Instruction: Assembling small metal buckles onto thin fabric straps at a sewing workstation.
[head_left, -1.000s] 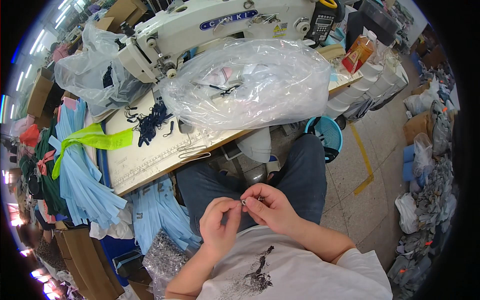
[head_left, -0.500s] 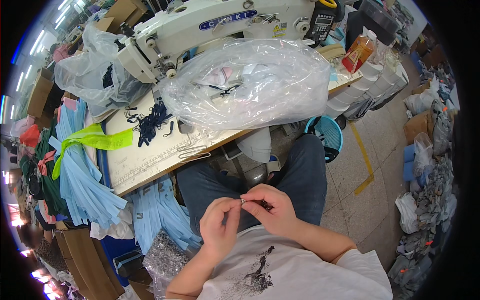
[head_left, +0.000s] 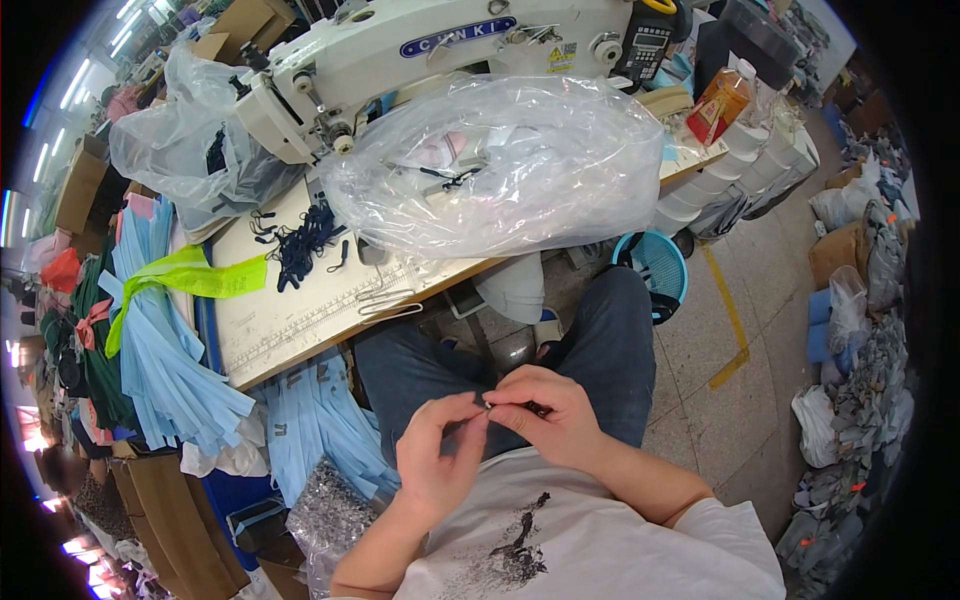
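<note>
From where I stand, the seated person has both elbows bent and the hands meeting just above the lap, left hand (head_left: 437, 450) and right hand (head_left: 552, 418) each pinching with thumb and fingertips at one small piece (head_left: 487, 404). It sits between the touching fingertips, a tiny pale glint with something dark beside it, too covered to make out its shape.

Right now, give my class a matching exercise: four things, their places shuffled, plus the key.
1. tiny silvery piece
2. tangle of navy cords
3. round blue mesh basket
4. neon-yellow fabric strip

A. beside the right knee
B. across pale-blue fabric strips
C. where left hand and right hand meet
D. on the white tabletop

Pairs: 1-C, 2-D, 3-A, 4-B
</note>
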